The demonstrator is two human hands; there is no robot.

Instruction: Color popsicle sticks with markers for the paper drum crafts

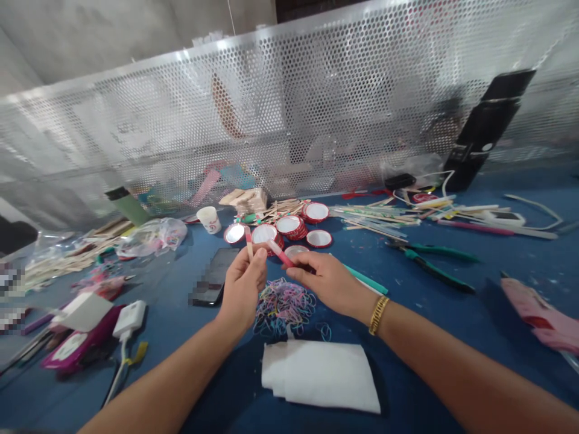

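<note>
My left hand (pixel 243 283) is closed on a pink craft stick (pixel 248 241) that it holds upright. My right hand (pixel 323 278) pinches a second pink stick (pixel 280 253), tilted up to the left so its tip nears the left thumb. A gold bracelet (pixel 378 314) sits on my right wrist. Both hands hover above a heap of thin coloured rubber bands (pixel 283 304) on the blue table (pixel 407 313). Just beyond the hands lie several round red-rimmed lids (pixel 289 226).
A folded white cloth (pixel 321 374) lies near me. A dark phone (pixel 215 274) is left of my hands, a white charger (pixel 130 319) farther left. Green-handled pliers (pixel 429 262) lie to the right. Loose sticks (pixel 380 217), a small paper cup (pixel 210 219) and a perforated metal screen (pixel 289 114) stand behind.
</note>
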